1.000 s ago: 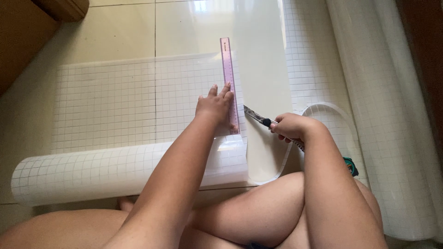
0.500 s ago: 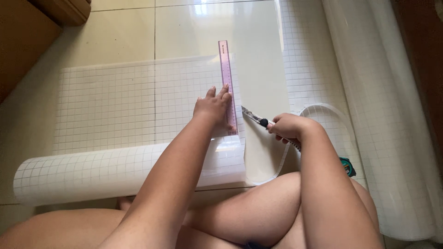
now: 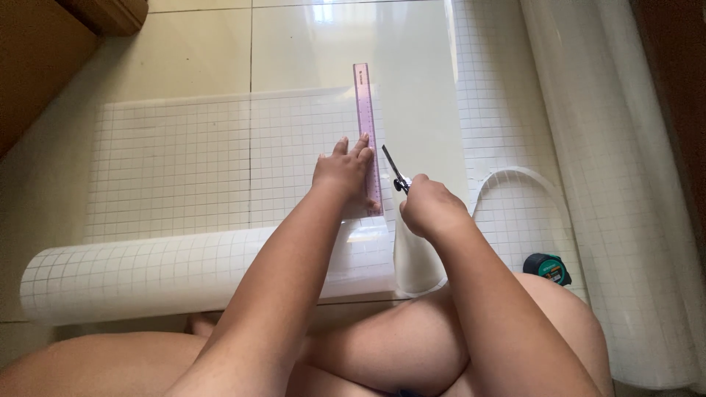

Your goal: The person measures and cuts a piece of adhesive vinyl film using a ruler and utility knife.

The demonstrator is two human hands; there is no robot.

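One purple ruler [image 3: 367, 136], one knife [image 3: 396, 170], one green tape measure [image 3: 547, 267]. Two hands. Gridded film rolls: seemingly two, near left [image 3: 147, 283] and far right [image 3: 625, 184].

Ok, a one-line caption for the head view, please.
Left hand presses a purple ruler onto gridded film while the right hand runs a utility knife along it.

Lying open ahead: bare gridded sheet [image 3: 191, 162] left of the purple ruler [image 3: 366, 132], and glossy floor tile [image 3: 206, 44] beyond its far edge. Blocking the near side: the rolled end of the sheet [image 3: 147, 276], stretching across in front of the knees. Crowding the right: a curled offcut [image 3: 515, 198], a green tape measure [image 3: 548, 268] and a long white roll [image 3: 610, 184]. Closing off the far left corner: wooden furniture [image 3: 37, 59].
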